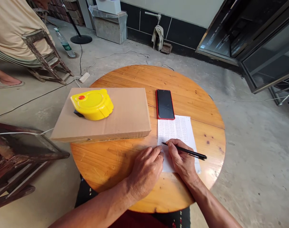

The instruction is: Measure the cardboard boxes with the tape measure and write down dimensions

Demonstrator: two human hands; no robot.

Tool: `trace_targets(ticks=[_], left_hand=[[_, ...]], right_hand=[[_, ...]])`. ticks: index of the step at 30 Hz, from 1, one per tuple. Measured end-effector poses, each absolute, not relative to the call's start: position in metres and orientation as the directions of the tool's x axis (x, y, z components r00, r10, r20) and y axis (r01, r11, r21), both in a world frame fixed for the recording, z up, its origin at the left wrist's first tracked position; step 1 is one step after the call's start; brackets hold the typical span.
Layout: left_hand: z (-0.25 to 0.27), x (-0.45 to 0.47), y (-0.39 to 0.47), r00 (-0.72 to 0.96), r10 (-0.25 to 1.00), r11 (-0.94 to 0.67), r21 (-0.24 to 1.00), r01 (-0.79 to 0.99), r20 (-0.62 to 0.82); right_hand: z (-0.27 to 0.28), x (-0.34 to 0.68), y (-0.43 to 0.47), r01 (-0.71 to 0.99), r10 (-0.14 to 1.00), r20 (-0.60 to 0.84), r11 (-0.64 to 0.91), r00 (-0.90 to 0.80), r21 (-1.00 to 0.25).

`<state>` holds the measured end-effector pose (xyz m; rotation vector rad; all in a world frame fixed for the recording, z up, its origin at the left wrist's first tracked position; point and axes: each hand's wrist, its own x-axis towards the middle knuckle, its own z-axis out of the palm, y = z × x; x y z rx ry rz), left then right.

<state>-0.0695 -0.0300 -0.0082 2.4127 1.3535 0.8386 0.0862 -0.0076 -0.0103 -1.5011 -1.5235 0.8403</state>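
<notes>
In my right hand (pixel 182 158) is a black pen (pixel 192 153), its tip at the left part of a white sheet of paper (pixel 176 129). Rows of small written or printed marks fill the sheet's upper part; I cannot read them. My left hand (pixel 148 171) rests on the table with bent fingers, the fingertips at the sheet's left edge, and holds nothing. A phone in a red case (pixel 165 104), its screen dark, lies at the top edge of the sheet.
A cardboard box (pixel 125 114) lies on the left of the round wooden table (pixel 206 107), with a yellow tape-measure-shaped object (pixel 93 104) on top. At upper left a person sits on a wooden chair (pixel 43 57) near a plastic bottle (pixel 65 42). Cords cross the floor.
</notes>
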Motion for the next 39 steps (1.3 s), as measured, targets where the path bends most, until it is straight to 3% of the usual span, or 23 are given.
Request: trace_targets(ticks=[39], left_hand=[[-0.01, -0.0701, -0.0318, 0.407, 0.851, -0.524, 0.493, 0.694, 0.331]], right_hand=[[-0.0036, 0.0831, -0.0068, 0.53, 0.99, 0.143, 0.114, 0.014, -0.84]])
